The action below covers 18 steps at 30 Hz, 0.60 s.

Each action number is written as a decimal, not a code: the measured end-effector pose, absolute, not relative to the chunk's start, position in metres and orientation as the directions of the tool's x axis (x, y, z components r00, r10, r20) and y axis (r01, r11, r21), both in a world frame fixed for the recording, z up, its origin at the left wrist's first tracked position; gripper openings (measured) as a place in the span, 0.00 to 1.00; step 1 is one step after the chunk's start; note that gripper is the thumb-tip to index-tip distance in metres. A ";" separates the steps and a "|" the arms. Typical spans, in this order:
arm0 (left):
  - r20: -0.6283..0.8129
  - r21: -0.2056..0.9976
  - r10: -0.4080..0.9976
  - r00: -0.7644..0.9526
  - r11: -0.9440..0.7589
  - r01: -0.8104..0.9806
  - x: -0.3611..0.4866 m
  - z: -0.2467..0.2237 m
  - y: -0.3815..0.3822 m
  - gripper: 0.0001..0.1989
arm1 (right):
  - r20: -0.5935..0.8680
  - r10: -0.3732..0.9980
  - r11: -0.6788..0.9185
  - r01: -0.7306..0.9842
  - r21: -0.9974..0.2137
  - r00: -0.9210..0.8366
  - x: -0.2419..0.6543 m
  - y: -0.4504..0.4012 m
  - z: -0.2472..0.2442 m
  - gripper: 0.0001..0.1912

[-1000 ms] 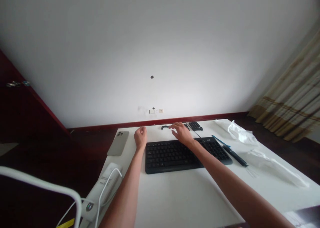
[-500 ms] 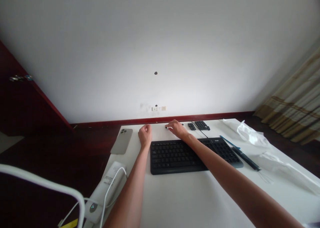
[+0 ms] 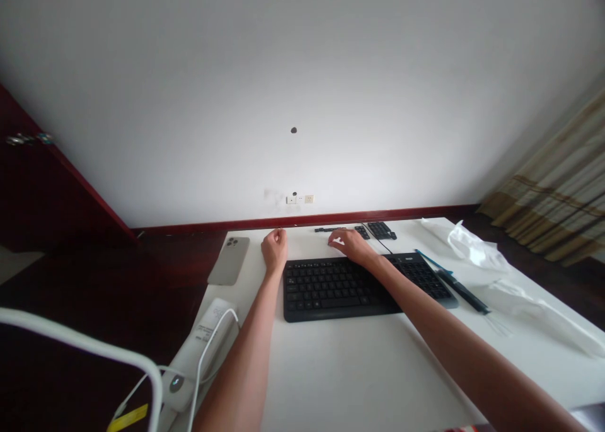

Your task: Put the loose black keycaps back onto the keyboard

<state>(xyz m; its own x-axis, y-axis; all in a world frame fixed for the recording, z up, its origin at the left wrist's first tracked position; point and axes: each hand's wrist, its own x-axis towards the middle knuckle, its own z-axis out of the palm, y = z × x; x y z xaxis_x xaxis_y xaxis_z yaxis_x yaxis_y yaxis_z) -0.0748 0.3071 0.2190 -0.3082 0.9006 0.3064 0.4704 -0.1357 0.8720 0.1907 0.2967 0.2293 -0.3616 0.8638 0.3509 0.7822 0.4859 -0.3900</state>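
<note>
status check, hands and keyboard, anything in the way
Left hand curled, near far left corner of keyboard. Right hand loosely bent beyond far edge, grip unclear. Right forearm blocks view of part of keyboard.

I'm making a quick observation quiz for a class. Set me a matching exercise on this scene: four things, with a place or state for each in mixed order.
1. Phone
2. Keyboard
3. Left hand
4. Curtain

A. Fingers curled in, just right of another listed item
B. Hanging at the right of the view
C. Black, partly covered by the right forearm
D. Lying near the left edge of the table

Pairs: 1-D, 2-C, 3-A, 4-B
</note>
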 end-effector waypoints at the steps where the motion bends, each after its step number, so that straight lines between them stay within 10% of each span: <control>1: 0.304 0.869 0.902 -0.306 -0.131 0.478 -0.074 0.219 0.307 0.17 | 0.326 0.884 0.456 0.778 -0.432 -0.336 0.195 0.293 0.229 0.06; 18: 0.289 0.853 0.922 -0.256 -0.127 0.506 -0.072 0.220 0.306 0.15 | 0.372 0.897 0.423 0.702 -0.572 -0.237 0.207 0.273 0.228 0.09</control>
<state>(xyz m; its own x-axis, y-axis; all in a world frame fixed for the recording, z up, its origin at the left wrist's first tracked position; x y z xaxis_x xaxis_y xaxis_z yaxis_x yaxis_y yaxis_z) -0.0722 0.3063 0.2196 -0.2564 0.9225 0.2887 0.5057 -0.1265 0.8534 0.2072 0.2733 0.2276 -0.2373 0.8974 0.3720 0.7024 0.4230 -0.5725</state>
